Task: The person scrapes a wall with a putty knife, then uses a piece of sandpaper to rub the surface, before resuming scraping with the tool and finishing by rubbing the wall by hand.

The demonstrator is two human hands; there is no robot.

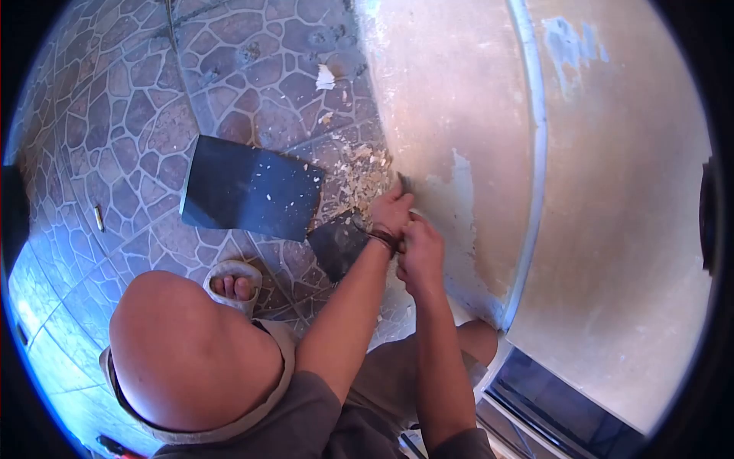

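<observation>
My left hand (391, 211), with a dark bracelet at its wrist, is closed low against the beige wall (451, 99). A small dark blade edge, apparently of a scraper (404, 182), shows past its fingers and meets the wall. Just behind it, my right hand (421, 251) is also closed, seemingly around the rear of the same tool; the handle is hidden by my fingers. Beside the hands, a bare grey patch (462, 191) shows where the wall's coating is gone. Peeled paint flakes (362, 176) lie on the floor along the wall's foot.
A dark flat sheet (252, 187) sprinkled with flakes lies on the stone-patterned floor (138, 99). A smaller dark piece (338, 246) is under my left forearm. A pale vertical strip (537, 130) runs along the wall. My sandalled foot (234, 286) is close by.
</observation>
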